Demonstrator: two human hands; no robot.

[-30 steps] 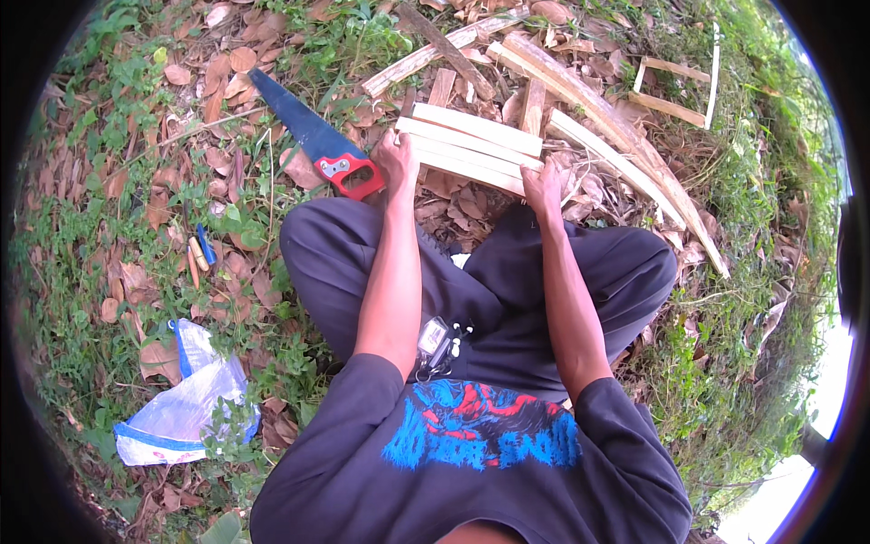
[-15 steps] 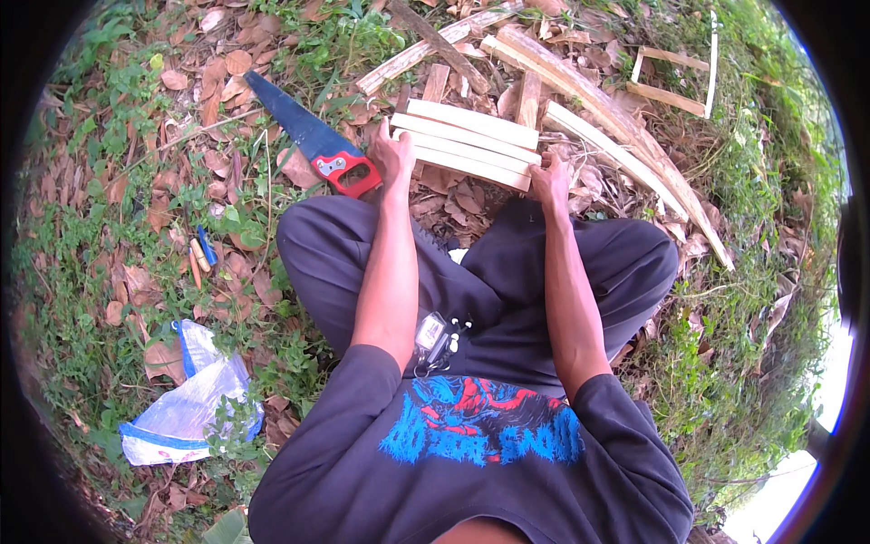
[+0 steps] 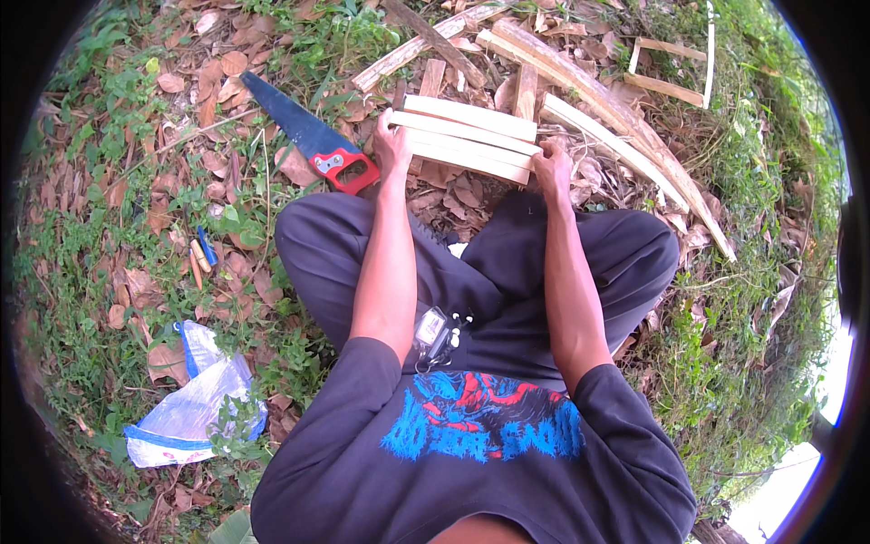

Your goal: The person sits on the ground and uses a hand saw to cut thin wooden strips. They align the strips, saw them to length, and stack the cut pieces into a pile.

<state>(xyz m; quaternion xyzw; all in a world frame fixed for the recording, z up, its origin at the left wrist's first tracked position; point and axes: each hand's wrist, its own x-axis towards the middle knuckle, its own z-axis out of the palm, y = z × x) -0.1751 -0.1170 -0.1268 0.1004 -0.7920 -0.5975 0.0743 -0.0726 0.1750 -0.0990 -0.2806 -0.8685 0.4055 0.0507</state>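
In front of my crossed legs, several pale wooden slats lie side by side across two brown wooden crosspieces (image 3: pixel 526 95). My left hand (image 3: pixel 391 150) is closed round the left end of one wooden slat (image 3: pixel 467 131). At its other end, my right hand (image 3: pixel 552 168) grips the same slat between thumb and fingers. Just beyond it lies the farthest slat (image 3: pixel 469 112), while the nearer slats (image 3: pixel 471 159) sit on my side. My fingertips are partly hidden under the wood.
A red-handled handsaw (image 3: pixel 313 136) rests left of the slats. Long wooden strips (image 3: pixel 598 91) spread beyond and to the right, near a thin wooden frame (image 3: pixel 671 72). Small tools (image 3: pixel 202 254) and a white-and-blue plastic sack (image 3: pixel 195 399) lie on the leafy ground at left.
The gripped slat has shifted slightly away from me at its right end, moving with my right hand. Both hands keep their hold; the view has moved a little.
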